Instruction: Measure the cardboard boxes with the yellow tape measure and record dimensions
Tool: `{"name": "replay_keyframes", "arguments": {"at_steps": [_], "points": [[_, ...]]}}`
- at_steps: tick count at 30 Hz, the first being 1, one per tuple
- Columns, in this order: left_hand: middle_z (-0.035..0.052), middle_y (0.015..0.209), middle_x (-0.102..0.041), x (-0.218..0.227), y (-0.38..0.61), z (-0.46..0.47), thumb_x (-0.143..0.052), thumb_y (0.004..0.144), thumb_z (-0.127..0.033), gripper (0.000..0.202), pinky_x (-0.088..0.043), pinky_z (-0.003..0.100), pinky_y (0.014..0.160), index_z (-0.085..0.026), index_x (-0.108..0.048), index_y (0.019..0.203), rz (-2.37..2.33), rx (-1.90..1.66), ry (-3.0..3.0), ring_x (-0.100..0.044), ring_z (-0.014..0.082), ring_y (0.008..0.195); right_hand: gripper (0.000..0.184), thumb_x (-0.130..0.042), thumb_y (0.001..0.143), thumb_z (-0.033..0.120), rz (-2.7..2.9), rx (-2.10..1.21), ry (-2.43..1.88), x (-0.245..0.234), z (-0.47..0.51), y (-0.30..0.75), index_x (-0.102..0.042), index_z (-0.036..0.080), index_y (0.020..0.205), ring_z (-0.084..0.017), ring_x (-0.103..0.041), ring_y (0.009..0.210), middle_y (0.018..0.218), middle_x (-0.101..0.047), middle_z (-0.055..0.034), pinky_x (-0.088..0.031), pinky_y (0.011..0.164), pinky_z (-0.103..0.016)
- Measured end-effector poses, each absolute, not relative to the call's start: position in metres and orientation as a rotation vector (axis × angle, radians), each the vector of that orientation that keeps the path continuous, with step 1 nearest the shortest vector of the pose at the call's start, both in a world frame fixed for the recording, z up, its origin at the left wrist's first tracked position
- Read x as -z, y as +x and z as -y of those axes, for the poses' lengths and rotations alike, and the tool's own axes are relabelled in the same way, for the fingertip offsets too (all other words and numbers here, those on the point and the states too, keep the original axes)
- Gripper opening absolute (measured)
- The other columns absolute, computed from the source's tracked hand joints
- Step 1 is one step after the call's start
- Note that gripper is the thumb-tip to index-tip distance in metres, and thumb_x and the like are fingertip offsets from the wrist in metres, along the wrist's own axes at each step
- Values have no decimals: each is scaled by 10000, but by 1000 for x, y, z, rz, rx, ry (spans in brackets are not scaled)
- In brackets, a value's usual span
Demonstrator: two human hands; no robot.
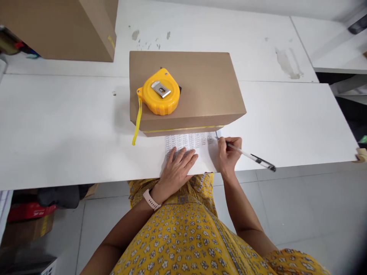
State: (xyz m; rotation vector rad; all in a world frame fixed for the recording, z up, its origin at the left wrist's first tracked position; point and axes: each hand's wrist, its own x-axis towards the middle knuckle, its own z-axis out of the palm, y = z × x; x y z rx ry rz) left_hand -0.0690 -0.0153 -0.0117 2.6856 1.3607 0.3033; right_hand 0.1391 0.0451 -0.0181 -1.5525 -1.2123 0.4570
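Note:
A sheet of paper [205, 158] with rows of small writing lies at the table's front edge, its far side against or under a cardboard box [206, 84]. My left hand [177, 170] rests flat on the paper with its fingers spread. In my right hand [228, 156] is a pen [252, 156] with a clear barrel and black clip, its tip at the sheet's upper right. On top of the box, toward the left, sits a yellow tape measure [161, 93] with a metal belt clip and a yellow wrist strap hanging over the box's front edge.
The white table [71, 126] has worn patches toward the back. A larger cardboard box [77, 30] stands at the back left. Below the table on the left are a red package [31, 212] and other stored items. A shelf edge [341, 53] borders the right.

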Motion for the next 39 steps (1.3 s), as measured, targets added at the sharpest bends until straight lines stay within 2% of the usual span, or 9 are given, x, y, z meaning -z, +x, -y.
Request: {"name": "replay_keyframes", "arguments": {"at_steps": [3,8,12,16,22,24,27,31,39], "points": [[93,1558,-565,14,-69,16,-631,996,-474,594,-315,596,1259,-187,-505,1500,-1333,-415,2652,-473,319,1458,157,-541,989,369,1365,-253,-1690,20,-55,174,-595,233,1048,-169,-556,784,939,-612,-29,-451,725,-331],[97,1290,-720,-20,-81,10,-658,983,-304,354,-539,467,1070,-213,-600,1320,-1245,-1224,2489,-637,254,1250,372,-396,959,169,1793,-7,-1840,32,-70,228,-682,239,1186,-272,-538,991,1014,-613,-111,-466,844,-423],[78,1302,-699,-73,-104,-19,-678,952,-225,398,-514,523,1068,-278,-567,1331,-1553,-1608,2484,-628,283,1258,524,-376,906,70,1815,117,-1837,40,-75,234,-644,211,1334,-280,-568,977,1009,-653,-130,-482,838,-428],[149,1493,-571,-105,-122,-65,-749,906,-387,626,-451,589,1133,-251,-474,1451,-1861,-1422,2393,-530,362,1376,463,-413,938,117,1608,263,-1724,39,-75,227,-638,193,1335,-252,-641,917,1002,-702,-121,-513,742,-388],[140,1319,-668,-113,-126,-94,-802,824,-413,724,-578,528,954,-239,-458,1437,-1775,-1291,2081,-665,336,1187,285,-555,954,214,1371,332,-1419,-2,-69,207,-693,207,1203,-231,-679,831,984,-743,-119,-552,638,-364],[108,1192,-711,-120,-123,-89,-739,864,-456,659,-611,461,854,-239,-461,1421,-1489,-1324,1915,-718,282,1043,214,-595,957,273,1288,157,-1318,-34,-68,191,-717,229,1128,-233,-691,878,994,-749,-108,-583,723,-396],[93,1030,-738,-137,-115,-81,-574,948,-521,575,-614,397,736,-202,-477,1417,-1042,-1222,1644,-741,241,861,249,-596,981,416,1259,-576,-1145,-90,-71,160,-733,244,1098,-199,-693,815,943,-742,-71,-596,724,-382],[116,1111,-731,-156,-106,-80,-614,904,-535,609,-573,343,685,-184,-504,1390,-925,-1128,1428,-716,233,864,336,-661,919,508,1315,-1489,-855,-144,-87,123,-739,215,1064,-192,-686,877,945,-733,-69,-594,794,-370],[117,1130,-718,-167,-128,-83,-675,846,-598,704,-525,334,719,-190,-496,1391,-978,-1031,1354,-682,261,969,354,-832,786,537,1362,-1767,-861,-166,-111,96,-695,212,807,-144,-572,763,777,-617,-10,-537,774,-329]]}}
